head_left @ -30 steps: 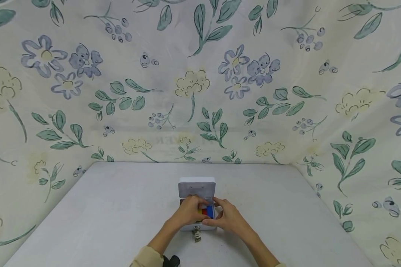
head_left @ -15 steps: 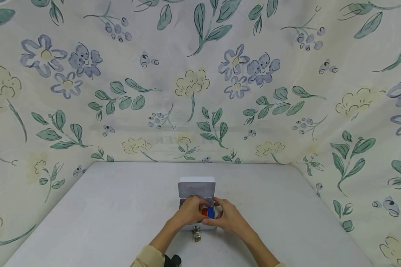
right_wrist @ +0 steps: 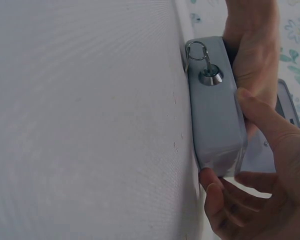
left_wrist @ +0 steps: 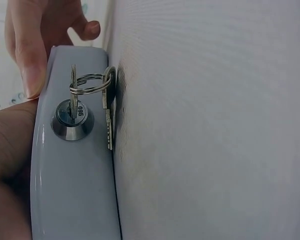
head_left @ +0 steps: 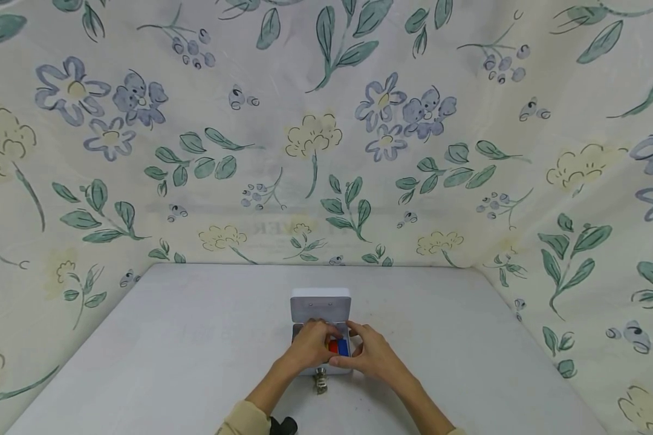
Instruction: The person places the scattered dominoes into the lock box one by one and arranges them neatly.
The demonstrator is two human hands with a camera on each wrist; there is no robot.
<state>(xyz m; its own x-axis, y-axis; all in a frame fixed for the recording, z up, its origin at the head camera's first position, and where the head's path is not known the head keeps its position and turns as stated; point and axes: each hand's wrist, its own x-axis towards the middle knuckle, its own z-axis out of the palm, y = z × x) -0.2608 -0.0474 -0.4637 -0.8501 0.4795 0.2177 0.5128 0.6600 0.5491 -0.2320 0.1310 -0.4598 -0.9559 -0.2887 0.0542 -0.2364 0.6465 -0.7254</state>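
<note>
In the head view, a small white metal cash box [head_left: 337, 370] stands on the table with its grey-lined lid [head_left: 320, 308] raised. A red block [head_left: 333, 346] and a blue block [head_left: 343, 347] lie inside, side by side at the right. My left hand [head_left: 311, 342] reaches down into the box, over its left part; its fingertips are largely hidden, so any hold cannot be made out. My right hand [head_left: 372, 353] grips the box's right end, thumb on the front rim, fingers around the side. A key [left_wrist: 74, 92] sits in the front lock [left_wrist: 72, 120].
A second key [left_wrist: 109, 107] hangs from the ring against the table. The white table [head_left: 196, 326] ends at the back against a floral cloth [head_left: 315, 145]. A black device [head_left: 284, 426] sits at my left wrist beside the beige sleeve [head_left: 245, 418].
A yellow piece beside the red block showed one second ago and is now hidden by my left hand. The blue block's visible part sits slightly nearer the front. My right hand keeps its place.
</note>
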